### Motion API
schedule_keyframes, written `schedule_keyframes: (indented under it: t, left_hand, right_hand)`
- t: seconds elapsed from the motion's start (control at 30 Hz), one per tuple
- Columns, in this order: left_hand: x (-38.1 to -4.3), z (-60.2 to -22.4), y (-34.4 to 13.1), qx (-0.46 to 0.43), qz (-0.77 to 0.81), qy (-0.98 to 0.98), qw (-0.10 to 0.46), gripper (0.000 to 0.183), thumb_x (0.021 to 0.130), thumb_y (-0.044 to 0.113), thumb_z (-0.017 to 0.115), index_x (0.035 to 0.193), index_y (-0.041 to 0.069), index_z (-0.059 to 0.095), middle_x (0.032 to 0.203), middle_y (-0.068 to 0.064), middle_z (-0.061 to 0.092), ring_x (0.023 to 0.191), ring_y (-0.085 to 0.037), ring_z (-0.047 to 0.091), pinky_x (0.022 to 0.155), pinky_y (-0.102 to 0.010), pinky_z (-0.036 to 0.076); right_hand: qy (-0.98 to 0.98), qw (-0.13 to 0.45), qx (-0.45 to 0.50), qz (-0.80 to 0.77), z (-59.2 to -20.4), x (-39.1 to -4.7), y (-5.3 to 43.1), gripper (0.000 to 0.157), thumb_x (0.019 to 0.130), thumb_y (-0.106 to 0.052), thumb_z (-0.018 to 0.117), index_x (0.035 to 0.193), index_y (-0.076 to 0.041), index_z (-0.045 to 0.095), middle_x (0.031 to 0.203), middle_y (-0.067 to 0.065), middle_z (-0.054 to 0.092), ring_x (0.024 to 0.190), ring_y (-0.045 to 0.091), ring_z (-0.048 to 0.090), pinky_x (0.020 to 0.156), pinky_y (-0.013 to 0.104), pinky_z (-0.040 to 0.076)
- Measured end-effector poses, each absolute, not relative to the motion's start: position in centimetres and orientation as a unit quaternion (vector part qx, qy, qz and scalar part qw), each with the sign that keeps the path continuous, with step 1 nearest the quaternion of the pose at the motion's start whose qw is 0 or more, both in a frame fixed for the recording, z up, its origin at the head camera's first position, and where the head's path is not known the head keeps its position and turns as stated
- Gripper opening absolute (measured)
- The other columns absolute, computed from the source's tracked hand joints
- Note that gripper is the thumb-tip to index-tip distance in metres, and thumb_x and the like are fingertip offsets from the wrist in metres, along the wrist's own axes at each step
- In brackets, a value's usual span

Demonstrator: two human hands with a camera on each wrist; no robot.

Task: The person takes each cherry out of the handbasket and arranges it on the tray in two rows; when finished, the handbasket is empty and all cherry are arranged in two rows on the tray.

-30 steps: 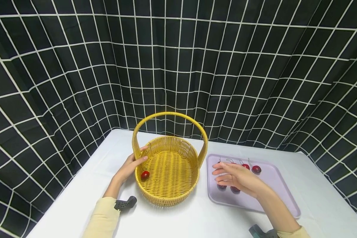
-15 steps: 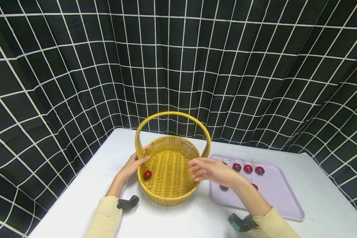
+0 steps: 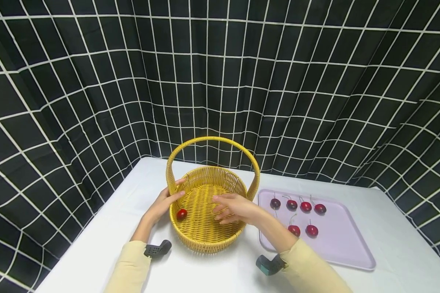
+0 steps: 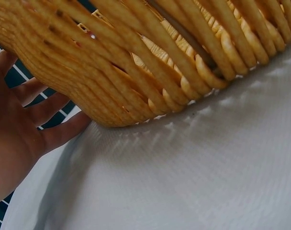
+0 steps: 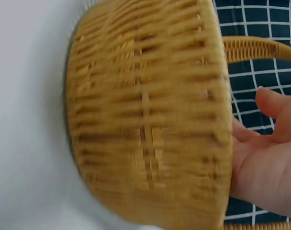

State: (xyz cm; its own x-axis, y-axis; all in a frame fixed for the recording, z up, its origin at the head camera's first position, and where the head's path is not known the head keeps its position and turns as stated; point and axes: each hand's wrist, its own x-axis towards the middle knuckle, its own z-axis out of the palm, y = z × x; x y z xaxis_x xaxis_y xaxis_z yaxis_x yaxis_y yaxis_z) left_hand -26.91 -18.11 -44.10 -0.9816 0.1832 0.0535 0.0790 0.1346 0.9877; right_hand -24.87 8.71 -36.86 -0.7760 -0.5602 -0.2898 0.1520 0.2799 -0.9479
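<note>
A yellow woven basket (image 3: 190,243) with a tall arched handle stands on the white table. My left hand (image 3: 163,203) holds its left side, thumb over the rim. In the left wrist view, the fingers (image 4: 64,132) reach along the outer wall. One red cherry (image 3: 181,215) lies inside the basket at the left. Over the basket's right half hovers my right hand (image 3: 236,209), its fingers relaxed and parted. No object shows between them. In the right wrist view, the thumb (image 5: 270,101) stands apart, while the basket rim hides the fingertips.
To the right lies a pale purple tray (image 3: 346,244) bearing several cherries (image 3: 305,207) with stems. My right forearm crosses the tray's front left corner and hides part of it. A black, white-gridded curtain (image 3: 220,81) rises behind the table.
My right hand has travelled left from above the tray to over the basket, uncovering cherries on the tray. Its fingers are now more spread. The left hand keeps its place on the basket.
</note>
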Motion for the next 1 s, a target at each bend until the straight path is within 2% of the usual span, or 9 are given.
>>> schedule_keyframes:
  t: [0.2, 0.4, 0.57, 0.7, 0.87, 1.0]
  left_hand:
    - [-27.9, -45.5, -18.2, 0.082, 0.656, 0.749, 0.03, 0.054, 0.095, 0.026, 0.058, 0.145, 0.017, 0.04, 0.152, -0.012, 0.03, 0.138, -0.033, 0.026, 0.109, -0.058, 0.015]
    - [-27.8, -45.6, -18.1, 0.078, 0.652, 0.753, 0.027, 0.052, 0.095, 0.027, 0.057, 0.144, 0.02, 0.042, 0.152, -0.011, 0.031, 0.137, -0.033, 0.027, 0.109, -0.059, 0.015]
    - [-27.6, -45.4, -18.1, 0.081, 0.648, 0.757, 0.02, 0.053, 0.094, 0.029, 0.058, 0.144, 0.018, 0.042, 0.151, -0.013, 0.033, 0.136, -0.034, 0.029, 0.109, -0.058, 0.018]
    - [-27.7, -45.3, -18.1, 0.088, 0.648, 0.756, 0.021, 0.053, 0.095, 0.028, 0.057, 0.144, 0.017, 0.041, 0.15, -0.013, 0.033, 0.136, -0.034, 0.03, 0.108, -0.058, 0.02]
    - [-27.8, -45.3, -18.0, 0.096, 0.65, 0.754, 0.019, 0.052, 0.095, 0.027, 0.057, 0.144, 0.017, 0.041, 0.151, -0.012, 0.033, 0.136, -0.034, 0.03, 0.108, -0.058, 0.02]
    - [-27.8, -45.3, -18.1, 0.095, 0.65, 0.754, 0.017, 0.053, 0.095, 0.026, 0.057, 0.144, 0.016, 0.041, 0.15, -0.013, 0.034, 0.135, -0.034, 0.031, 0.109, -0.057, 0.018]
  right_hand:
    - [0.749, 0.31, -0.099, -0.577, -37.2, -25.7, 6.8, 0.054, 0.1, -0.035, 0.049, 0.135, 0.006, 0.045, 0.118, 0.025, 0.06, 0.092, 0.028, 0.065, 0.076, 0.038, 0.056]
    - [0.758, 0.311, -0.086, -0.567, -37.9, -26.4, 5.4, 0.054, 0.099, -0.037, 0.051, 0.133, 0.005, 0.049, 0.114, 0.023, 0.062, 0.093, 0.031, 0.065, 0.077, 0.038, 0.056]
    - [0.755, 0.324, -0.072, -0.565, -38.5, -26.6, 4.1, 0.05, 0.1, -0.035, 0.049, 0.129, 0.005, 0.054, 0.112, 0.023, 0.063, 0.092, 0.032, 0.065, 0.076, 0.039, 0.056]
    - [0.754, 0.34, -0.069, -0.558, -39.0, -26.6, 3.0, 0.049, 0.1, -0.033, 0.048, 0.13, 0.006, 0.052, 0.112, 0.022, 0.063, 0.092, 0.032, 0.065, 0.076, 0.039, 0.056]
    - [0.754, 0.335, -0.046, -0.563, -39.7, -26.6, 1.3, 0.048, 0.1, -0.031, 0.049, 0.132, 0.005, 0.05, 0.108, 0.021, 0.063, 0.089, 0.031, 0.065, 0.076, 0.04, 0.056]
    - [0.763, 0.329, -0.03, -0.556, -40.2, -26.3, -0.2, 0.043, 0.099, -0.029, 0.051, 0.127, 0.004, 0.053, 0.101, 0.018, 0.064, 0.083, 0.029, 0.065, 0.073, 0.039, 0.057]
